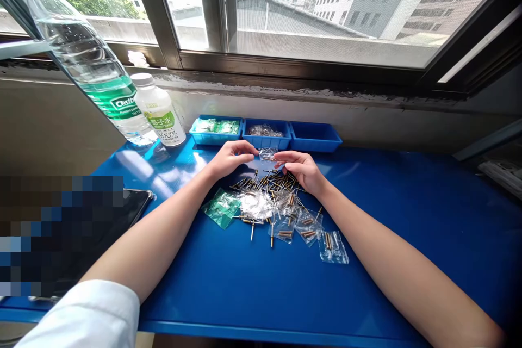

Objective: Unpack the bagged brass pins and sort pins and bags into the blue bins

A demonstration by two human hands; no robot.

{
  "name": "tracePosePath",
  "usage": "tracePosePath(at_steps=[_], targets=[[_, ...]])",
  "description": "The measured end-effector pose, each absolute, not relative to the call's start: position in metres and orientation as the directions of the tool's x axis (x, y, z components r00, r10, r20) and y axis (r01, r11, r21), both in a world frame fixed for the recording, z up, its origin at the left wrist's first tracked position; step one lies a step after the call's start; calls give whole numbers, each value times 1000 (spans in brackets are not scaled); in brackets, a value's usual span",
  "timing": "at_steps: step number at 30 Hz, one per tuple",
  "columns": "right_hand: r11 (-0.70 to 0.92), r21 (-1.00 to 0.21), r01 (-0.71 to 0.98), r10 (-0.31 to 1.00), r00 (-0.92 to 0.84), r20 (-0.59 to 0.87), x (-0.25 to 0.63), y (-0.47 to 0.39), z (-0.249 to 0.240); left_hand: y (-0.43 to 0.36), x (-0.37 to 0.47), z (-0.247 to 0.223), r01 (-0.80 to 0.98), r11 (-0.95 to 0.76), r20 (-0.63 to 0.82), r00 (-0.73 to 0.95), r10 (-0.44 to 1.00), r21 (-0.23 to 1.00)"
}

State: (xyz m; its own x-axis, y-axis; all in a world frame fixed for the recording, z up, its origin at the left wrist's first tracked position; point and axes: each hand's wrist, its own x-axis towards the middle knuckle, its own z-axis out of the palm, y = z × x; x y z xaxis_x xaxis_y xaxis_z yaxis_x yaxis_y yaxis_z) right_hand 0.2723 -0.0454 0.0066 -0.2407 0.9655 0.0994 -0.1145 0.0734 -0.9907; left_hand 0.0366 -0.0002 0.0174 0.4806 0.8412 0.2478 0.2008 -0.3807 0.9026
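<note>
Three rectangular blue plastic bins [267, 142], two labelled plastic bottles [159, 111]. One small clear plastic bag [267, 153] sits between left hand [230, 160] and right hand [306, 172], at their fingertips; whether either pinches it, I can't tell.

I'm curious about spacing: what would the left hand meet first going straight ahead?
The left hand would likely meet the small clear plastic bag first; they may be touching, but depth is unclear.

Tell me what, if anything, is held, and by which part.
The left hand holds a small clear packet, apparently by its left edge. The right hand is at the packet's right side; whether it grips anything cannot be told.
</note>
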Motion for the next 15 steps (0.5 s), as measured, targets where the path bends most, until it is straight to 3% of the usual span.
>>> tracePosePath(at_steps=[5, 11, 15], targets=[[124, -981, -151, 951, -263, 161, 273, -44, 1, -7, 48, 27, 213, -358, 178, 578, 797, 909], [317, -948, -39, 947, -39, 319, 277, -39, -1, 7, 46, 25, 190, -379, 298, 352, 888, 906], [310, -949, 61, 951, 3, 311, 280, -36, -1, 17, 44, 23, 282, -305, 201, 344, 917, 910]])
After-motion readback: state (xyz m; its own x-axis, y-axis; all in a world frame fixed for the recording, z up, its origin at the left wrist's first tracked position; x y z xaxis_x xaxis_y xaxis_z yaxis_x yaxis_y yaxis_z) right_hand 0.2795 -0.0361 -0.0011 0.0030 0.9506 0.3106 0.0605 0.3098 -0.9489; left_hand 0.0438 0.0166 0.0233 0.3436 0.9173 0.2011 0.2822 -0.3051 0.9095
